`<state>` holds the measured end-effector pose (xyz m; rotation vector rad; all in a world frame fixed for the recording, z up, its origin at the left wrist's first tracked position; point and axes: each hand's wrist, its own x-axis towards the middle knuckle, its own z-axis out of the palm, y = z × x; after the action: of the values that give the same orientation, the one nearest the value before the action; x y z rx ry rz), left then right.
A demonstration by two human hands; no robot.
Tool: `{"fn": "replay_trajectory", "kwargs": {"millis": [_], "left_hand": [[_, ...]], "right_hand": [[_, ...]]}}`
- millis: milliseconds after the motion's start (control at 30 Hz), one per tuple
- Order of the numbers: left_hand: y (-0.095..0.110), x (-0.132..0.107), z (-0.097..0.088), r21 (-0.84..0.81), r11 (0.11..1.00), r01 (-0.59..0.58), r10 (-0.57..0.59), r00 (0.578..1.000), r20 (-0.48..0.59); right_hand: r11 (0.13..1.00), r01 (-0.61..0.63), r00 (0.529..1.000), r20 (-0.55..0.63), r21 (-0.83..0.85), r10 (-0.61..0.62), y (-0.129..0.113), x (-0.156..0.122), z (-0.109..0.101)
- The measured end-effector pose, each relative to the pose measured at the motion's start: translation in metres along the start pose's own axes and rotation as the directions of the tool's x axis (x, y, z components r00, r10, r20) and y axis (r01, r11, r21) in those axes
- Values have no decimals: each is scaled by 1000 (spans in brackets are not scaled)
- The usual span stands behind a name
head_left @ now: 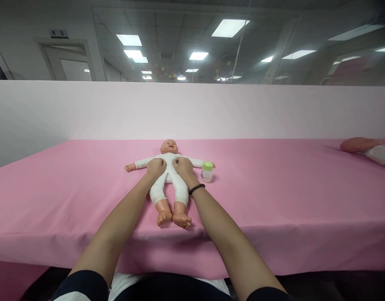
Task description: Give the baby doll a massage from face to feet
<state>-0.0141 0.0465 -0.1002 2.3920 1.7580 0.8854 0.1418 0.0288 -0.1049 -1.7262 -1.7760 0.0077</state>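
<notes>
A plastic baby doll (169,184) in a white long-sleeved suit lies on its back on a pink-covered table (274,200), with its head away from me and its bare feet toward me. My left hand (156,167) and my right hand (183,166) press on the chest of the suit, fingers curled into the cloth. A black bead bracelet (196,189) circles my right wrist. Just beyond my right hand, beside the doll's arm, stands a small baby bottle (207,172) with a green cap.
A second doll (364,148) in white clothing lies at the far right of the table. A pale pink wall panel (192,110) runs behind the table. The cloth hangs over the near table edge (192,255) in front of my body.
</notes>
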Motion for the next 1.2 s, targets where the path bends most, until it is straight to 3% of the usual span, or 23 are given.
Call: {"fn": "replay_trajectory", "kwargs": {"millis": [133,233,333,433,567,667,833,1033,1100,1200], "left_hand": [[2,-2,-3,-39,988,-147,147,989,17],[0,0,-1,-96,969,-230,237,968,76],[-4,6,4,-123,968,-219,235,963,130],[-8,10,10,-105,985,-134,149,977,151],[-9,9,10,-54,998,-22,28,994,106],[-5,4,4,-21,1000,0,1,998,55],[1,-2,-3,-7,996,-92,92,996,-4],[-2,2,-1,-102,959,-264,272,959,80],[-5,5,3,-115,956,-269,281,954,105],[-8,8,7,-89,977,-196,206,971,121]], "right_hand": [[982,169,984,42,81,-173,0,2,2],[966,228,964,109,119,-241,4,6,7],[976,187,964,172,108,-204,9,10,12],[994,85,978,182,69,-96,9,9,13],[1000,-18,996,90,24,15,2,3,6],[999,-53,998,21,1,53,-3,-1,-1],[1000,12,1000,-10,16,-12,-5,-1,-3],[975,195,973,105,107,-206,-2,2,0],[977,188,969,144,105,-202,1,4,4],[990,123,975,177,72,-134,4,6,7]]}}
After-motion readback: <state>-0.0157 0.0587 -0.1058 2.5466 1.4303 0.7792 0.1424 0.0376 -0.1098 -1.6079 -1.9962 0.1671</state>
